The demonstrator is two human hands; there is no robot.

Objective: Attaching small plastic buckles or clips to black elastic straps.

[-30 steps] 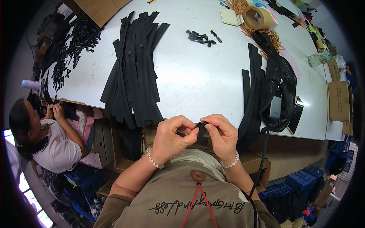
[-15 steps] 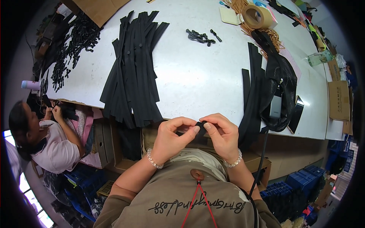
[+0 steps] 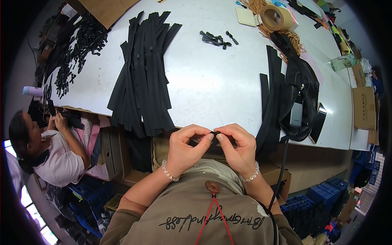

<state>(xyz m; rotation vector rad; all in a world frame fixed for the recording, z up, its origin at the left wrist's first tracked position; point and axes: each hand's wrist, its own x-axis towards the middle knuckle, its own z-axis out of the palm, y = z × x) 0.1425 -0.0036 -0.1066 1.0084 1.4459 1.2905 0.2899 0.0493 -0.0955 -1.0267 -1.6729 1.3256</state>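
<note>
Right thumb has shifted in toward the left one, and far less of the black strip (image 3: 214,134) shows than a second ago; co-worker's hands (image 3: 59,121) also moved a bit, dark strip (image 3: 51,108) there now more upright.

Left hand (image 3: 189,146): narrow pinch, thumb against index, left end of the black strip between them. Right hand (image 3: 237,148): same narrow pinch on the other end. Tips nearly meet, strip sits in the small gap in front of the torso, by the near edge of the surface (image 3: 212,92).

Hard to see: most of the strip is behind fingers and thumbs, only a small dark bit shows. Can't tell if it's folded or if a small part is in there with it. Other fingers curled, partly hidden behind the thumbs.

Around: pile of black strips (image 3: 143,77) to the left, some ends past the near edge; small black parts (image 3: 214,39) farther back, ahead of the hands; more strips (image 3: 271,96) on the right, partly covered by a black mesh bag (image 3: 309,77). Cardboard (image 3: 108,10) top left is cut off by the frame
</note>
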